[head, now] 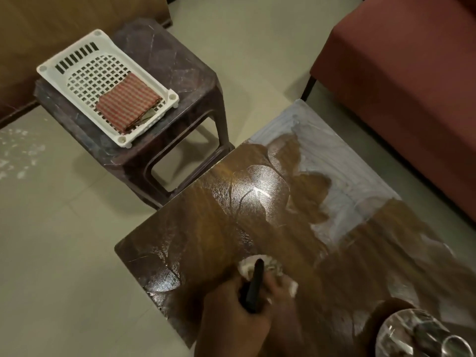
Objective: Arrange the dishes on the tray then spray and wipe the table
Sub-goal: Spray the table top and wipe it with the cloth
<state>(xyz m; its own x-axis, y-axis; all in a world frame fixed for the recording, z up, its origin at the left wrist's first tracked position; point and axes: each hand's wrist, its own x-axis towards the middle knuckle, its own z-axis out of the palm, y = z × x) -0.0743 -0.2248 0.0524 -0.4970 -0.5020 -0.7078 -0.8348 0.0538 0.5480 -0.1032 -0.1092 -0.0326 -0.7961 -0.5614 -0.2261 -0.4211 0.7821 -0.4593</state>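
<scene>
Head view, wiping stage. Your left hand (237, 313) is closed around a crumpled white cloth (260, 269) and a slim black object (255, 287) whose nature cannot be told; the cloth is pressed to the brown table (206, 228) at its near edge. Your right hand (378, 320) shows only as a blurred patch at the near right, apparently wrapped round a clear bottle (417, 333), probably the sprayer, though its grip cannot be made out.

The relation that governs the next stroke: a pale, streaky film (342, 176) covers the far right part of the table, running from the far corner down along the right edge. It lies ahead of and to the right of your left hand, well apart from the cloth, with bare glossy surface between. Its long axis runs from far left to near right, roughly parallel to the red sofa (401, 86). Your right hand is nearer that strip, but it is occupied, so the cloth hand would have to sweep away from you and rightward to reach it.

The white tray (77, 63) sits on a dark stool (175, 65) at the far left and carries a folded checked cloth (128, 101); no dishes are visible on it.
</scene>
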